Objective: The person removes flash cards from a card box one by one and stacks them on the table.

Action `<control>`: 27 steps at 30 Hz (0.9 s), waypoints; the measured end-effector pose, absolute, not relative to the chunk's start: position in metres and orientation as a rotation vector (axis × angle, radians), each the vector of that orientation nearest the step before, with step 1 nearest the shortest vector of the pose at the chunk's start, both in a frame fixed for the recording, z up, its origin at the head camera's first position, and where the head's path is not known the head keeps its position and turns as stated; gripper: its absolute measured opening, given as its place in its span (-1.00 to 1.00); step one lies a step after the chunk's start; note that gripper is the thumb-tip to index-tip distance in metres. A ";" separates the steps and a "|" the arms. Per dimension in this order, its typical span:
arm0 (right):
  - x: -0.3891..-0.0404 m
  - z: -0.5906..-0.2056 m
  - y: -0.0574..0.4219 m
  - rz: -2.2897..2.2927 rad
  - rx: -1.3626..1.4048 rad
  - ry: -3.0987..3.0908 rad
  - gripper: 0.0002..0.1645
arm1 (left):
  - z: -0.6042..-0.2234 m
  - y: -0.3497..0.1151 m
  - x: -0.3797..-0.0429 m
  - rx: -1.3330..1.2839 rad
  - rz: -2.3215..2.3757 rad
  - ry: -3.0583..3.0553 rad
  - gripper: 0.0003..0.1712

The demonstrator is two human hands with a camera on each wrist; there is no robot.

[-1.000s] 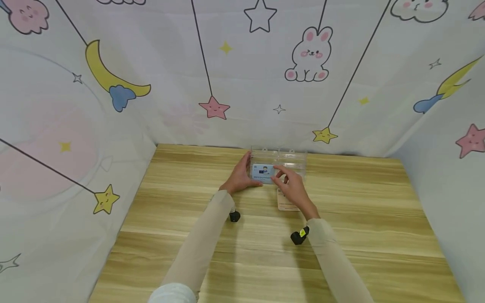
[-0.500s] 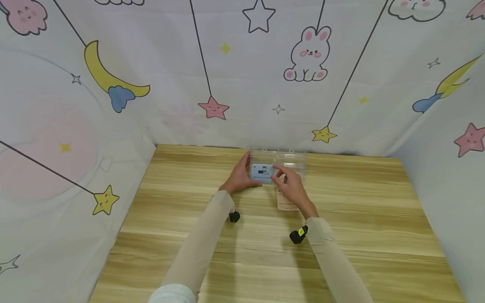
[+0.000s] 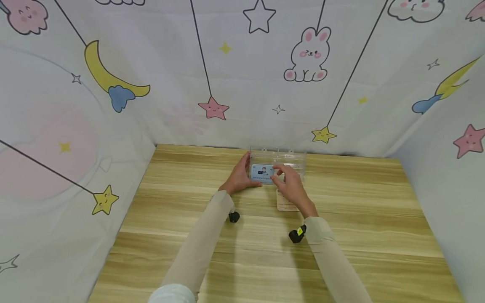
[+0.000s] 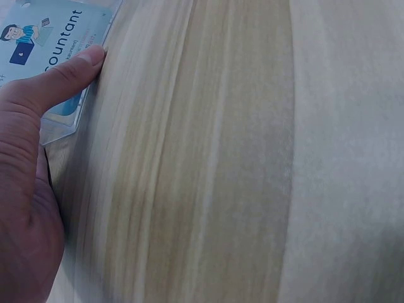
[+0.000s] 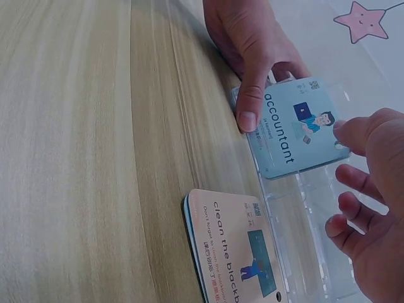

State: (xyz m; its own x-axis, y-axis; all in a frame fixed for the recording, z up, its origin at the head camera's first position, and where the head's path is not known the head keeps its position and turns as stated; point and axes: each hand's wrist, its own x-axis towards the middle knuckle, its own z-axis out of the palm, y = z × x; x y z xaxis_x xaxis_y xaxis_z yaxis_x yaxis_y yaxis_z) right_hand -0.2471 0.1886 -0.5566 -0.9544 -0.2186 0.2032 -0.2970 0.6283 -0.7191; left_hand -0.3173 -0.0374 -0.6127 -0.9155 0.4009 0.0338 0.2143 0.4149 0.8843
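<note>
A clear plastic box (image 3: 291, 156) with compartments stands at the back of the table. A light blue stack of cards (image 5: 293, 148), its top one printed "accountant", lies in its left compartment. My left hand (image 3: 238, 176) grips the box at its left end, the thumb along the near edge over the card's margin. My right hand (image 3: 294, 188) is over the box's middle; in the right wrist view one fingertip touches the top card's far right corner, while its other fingers bend loosely over the box. A peach stack of cards (image 5: 235, 249) lies on the table just in front.
The wood-grain table (image 3: 182, 202) meets a white cloth backdrop (image 3: 257, 84) right behind the box. Cloth walls with cartoon prints close off the left and right sides. The peach stack lies partly under my right hand in the head view.
</note>
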 end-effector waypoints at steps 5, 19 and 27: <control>-0.245 -0.557 0.187 1.287 0.448 -2.694 -0.66 | -0.613 -0.038 -0.317 0.558 1.511 2.478 0.53; -0.247 -0.562 0.183 1.429 0.517 -2.649 -0.72 | -0.615 -0.040 -0.317 0.594 1.516 2.482 0.54; -0.251 -0.561 0.179 1.407 0.505 -2.684 -0.74 | -0.617 -0.041 -0.318 0.600 1.516 2.488 0.55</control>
State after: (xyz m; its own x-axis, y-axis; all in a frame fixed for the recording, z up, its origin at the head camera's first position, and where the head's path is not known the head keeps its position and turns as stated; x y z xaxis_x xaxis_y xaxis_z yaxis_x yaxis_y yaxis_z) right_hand -0.2508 0.1790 -0.5615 -0.9435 -0.2552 0.2112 -0.3189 0.5272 -0.7876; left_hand -0.3178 -0.0407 -0.6174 -0.9053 0.4196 0.0657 0.2507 0.4033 0.8801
